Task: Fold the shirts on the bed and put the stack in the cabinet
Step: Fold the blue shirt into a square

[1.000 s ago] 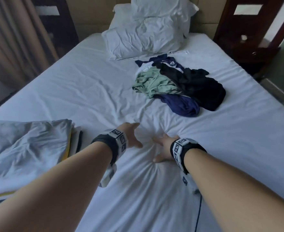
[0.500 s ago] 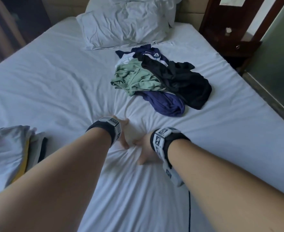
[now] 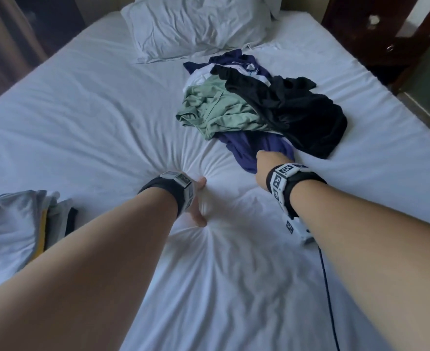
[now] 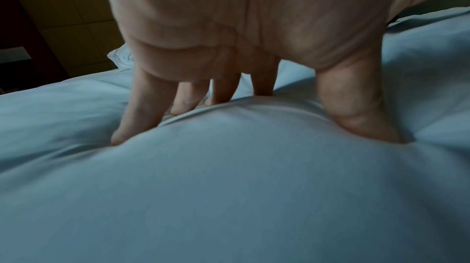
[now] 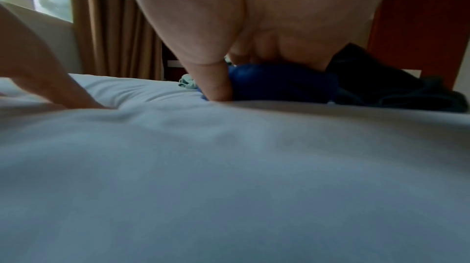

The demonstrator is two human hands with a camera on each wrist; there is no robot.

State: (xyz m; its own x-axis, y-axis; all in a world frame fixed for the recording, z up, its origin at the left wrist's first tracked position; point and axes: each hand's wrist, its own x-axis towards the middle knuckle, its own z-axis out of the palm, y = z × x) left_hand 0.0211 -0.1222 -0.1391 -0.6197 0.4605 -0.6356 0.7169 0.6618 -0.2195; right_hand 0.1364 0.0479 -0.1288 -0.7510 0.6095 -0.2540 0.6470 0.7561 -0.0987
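Risk first: right hand [image 3: 266,171] reaches the near edge of the navy shirt [image 3: 257,148], thumb and curled fingers closing on a bunch of cloth in the right-wrist view. This shirt lies under the green shirt [image 3: 216,110] and black shirt [image 3: 297,115], so a pull probably drags both along or scatters the pile at 1 o'clock. Left hand [image 3: 198,201] presses spread fingers into the bedsheet [image 3: 82,110], holding nothing; sheet puckers round it and could ride up. Folded stack [image 3: 11,224] sits at 9 o'clock, well apart. Pillow [image 3: 196,26] at 12, dark nightstand [image 3: 376,34] at 2, curtain [image 3: 3,46] at 10. Cabinet not identifiable.
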